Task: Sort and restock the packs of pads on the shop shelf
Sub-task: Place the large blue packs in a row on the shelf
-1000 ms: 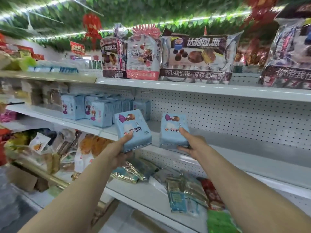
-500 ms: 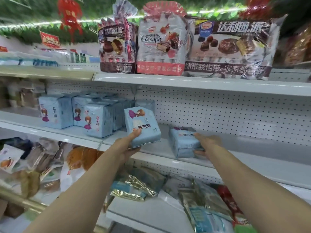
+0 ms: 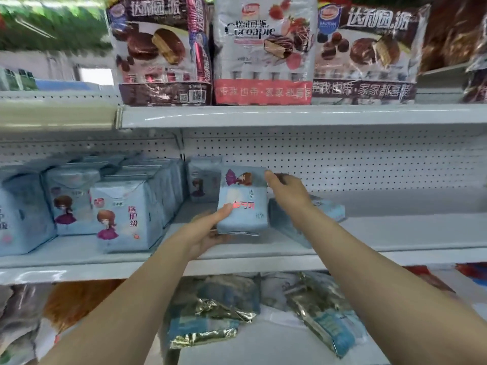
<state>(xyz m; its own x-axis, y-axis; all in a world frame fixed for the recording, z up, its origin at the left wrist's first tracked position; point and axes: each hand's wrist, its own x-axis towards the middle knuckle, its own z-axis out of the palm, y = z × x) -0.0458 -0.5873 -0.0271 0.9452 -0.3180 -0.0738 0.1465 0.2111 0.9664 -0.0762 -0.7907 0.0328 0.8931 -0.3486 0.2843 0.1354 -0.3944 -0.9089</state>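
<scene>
**A:** What had shifted in that half second?

**B:** The right hand (image 3: 287, 191) had left the flat pack (image 3: 330, 209) lying on the shelf (image 3: 395, 233). It had crossed to the top right corner of the upright pack (image 3: 243, 201). The left hand (image 3: 203, 233) had brought that pack low, near the shelf's front edge.

**A:** And the grips?

**B:** The left held its lower left corner, with the thumb on the front and the fingers behind. The right had its thumb at the corner, but I couldn't tell whether it was pinching or only touching.

**A:** What might have gone wrong?

**B:** The biggest risk was the row of packs (image 3: 123, 214) standing to the left. Its front one sat close to the edge, so a sideways shove could have toppled it. Next, the upright pack looked soft and was held at one corner, so it could have tipped forward off the shelf. The smallest risk was the flat pack, which lay askew under the right forearm, where a drag could have pulled it off.
</scene>
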